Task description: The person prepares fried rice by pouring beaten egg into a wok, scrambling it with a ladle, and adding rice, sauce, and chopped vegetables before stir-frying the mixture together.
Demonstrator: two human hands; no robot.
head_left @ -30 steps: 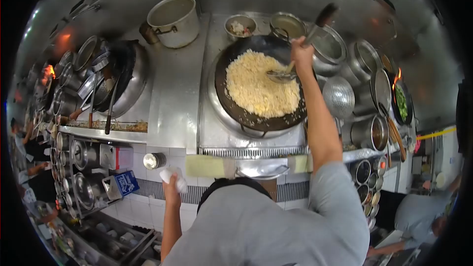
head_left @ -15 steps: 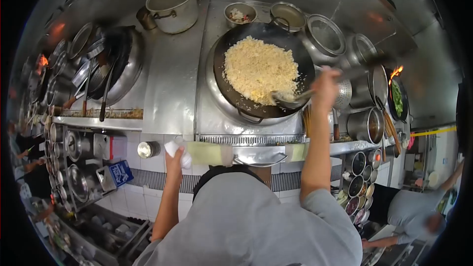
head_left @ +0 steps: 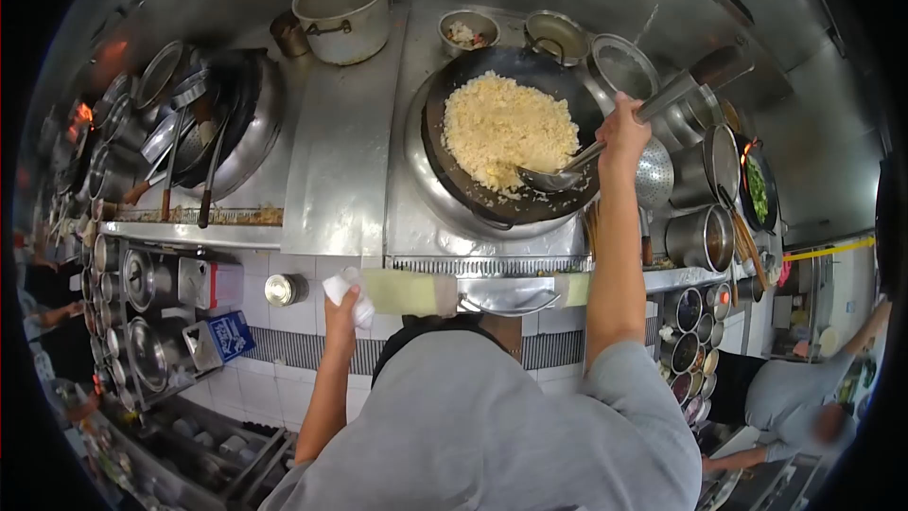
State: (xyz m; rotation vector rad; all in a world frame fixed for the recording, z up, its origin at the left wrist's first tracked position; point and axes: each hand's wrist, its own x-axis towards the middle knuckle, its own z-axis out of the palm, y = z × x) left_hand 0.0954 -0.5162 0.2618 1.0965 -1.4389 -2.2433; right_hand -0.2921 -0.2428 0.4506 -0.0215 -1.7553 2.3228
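While the right hand (head_left: 622,137) was closed around the handle of the ladle (head_left: 667,97), the bowl of that tool lay at the edge of the rice (head_left: 511,128), inside the wok (head_left: 567,85) on the stove (head_left: 409,227). I found the left hand (head_left: 340,312) pinching a bunched white cloth (head_left: 363,310), fingers partly hidden, beside a pale green towel (head_left: 402,293). A perforated strainer (head_left: 654,175) was near the right forearm. I judged the wok rigid, heavy and probably hot, best taken by its near loop through folded cloth. The rice seemed soft, loose and easily spilled; the ladle, stiff, possibly greasy, and steadiest when gripped mid-handle.
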